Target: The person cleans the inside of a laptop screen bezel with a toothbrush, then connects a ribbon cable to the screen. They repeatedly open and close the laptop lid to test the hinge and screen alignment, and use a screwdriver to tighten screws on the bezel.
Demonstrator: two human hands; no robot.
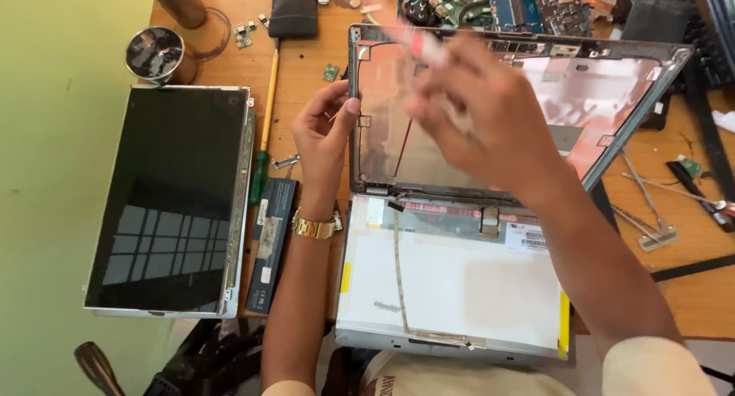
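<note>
The grey plastic laptop lid shell [475, 147] is pinched at its left edge by the left hand [325, 136]; above it, the blurred right hand [482, 117] is raised, finger state indiscernible.

Single head-worn view, looking steeply down from just above and close in. Faces forward across the wooden tabletop [306, 82], with forearms entering from the bottom edge and the far clutter cut off at the top. Green floor filling the left side.

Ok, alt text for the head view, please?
A left hand grips the left edge of an empty laptop lid shell while the blurred right hand hovers above it. An unmounted screen panel lies face down in front; another screen lies left.
</note>
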